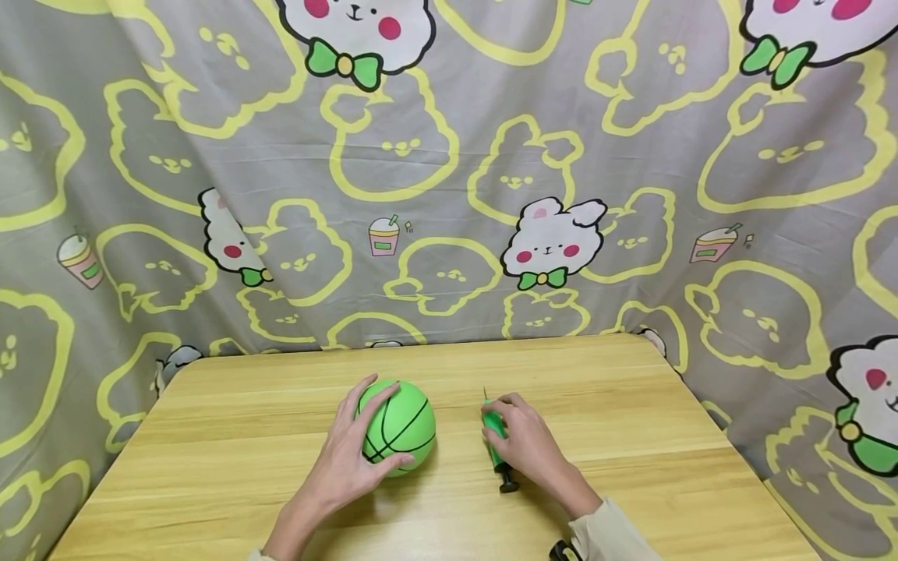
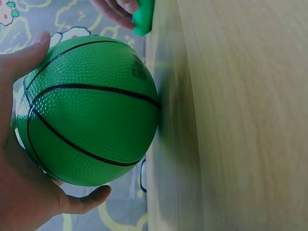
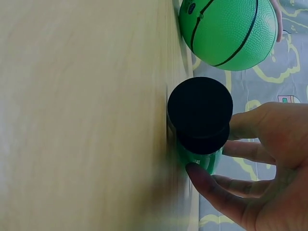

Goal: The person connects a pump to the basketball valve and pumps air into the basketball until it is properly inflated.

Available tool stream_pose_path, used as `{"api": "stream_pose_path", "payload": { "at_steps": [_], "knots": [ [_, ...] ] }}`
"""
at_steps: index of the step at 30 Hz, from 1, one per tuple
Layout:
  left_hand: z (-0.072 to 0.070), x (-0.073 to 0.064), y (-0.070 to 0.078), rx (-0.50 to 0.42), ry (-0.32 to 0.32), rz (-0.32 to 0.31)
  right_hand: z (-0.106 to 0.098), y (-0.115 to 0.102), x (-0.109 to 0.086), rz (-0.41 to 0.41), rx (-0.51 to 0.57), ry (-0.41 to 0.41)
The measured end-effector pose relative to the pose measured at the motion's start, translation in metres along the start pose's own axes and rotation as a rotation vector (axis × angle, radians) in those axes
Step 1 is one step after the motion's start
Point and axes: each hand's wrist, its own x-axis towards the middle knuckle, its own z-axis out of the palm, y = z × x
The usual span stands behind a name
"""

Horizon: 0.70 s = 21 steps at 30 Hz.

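A green ball with black basketball lines (image 1: 407, 428) sits on the wooden table. My left hand (image 1: 344, 448) is curved round its left side, thumb at the front and fingers over the top; the left wrist view shows the ball (image 2: 96, 115) against the palm. To its right lies a slim green hand pump (image 1: 494, 423) with a thin needle (image 1: 485, 393) pointing away from me. My right hand (image 1: 528, 440) holds the pump's body between thumb and fingers. In the right wrist view, the pump's round black handle end (image 3: 199, 108) faces the camera and hides much of the body.
The wooden table (image 1: 631, 421) has rounded far corners. A grey curtain with yellow cartoon outlines (image 1: 449, 171) hangs behind it and along both sides. Beside the right sleeve (image 1: 610, 534), a black object (image 1: 563, 551) shows partly at the bottom edge.
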Motion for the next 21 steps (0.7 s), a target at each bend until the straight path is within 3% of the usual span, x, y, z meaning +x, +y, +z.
{"api": "stream_pose_path", "payload": {
  "at_steps": [21],
  "knots": [
    [0.0003, -0.0001, 0.0035, -0.049, -0.044, 0.0, -0.0034, 0.0008, -0.0024, 0.023, 0.068, -0.028]
  ]
}}
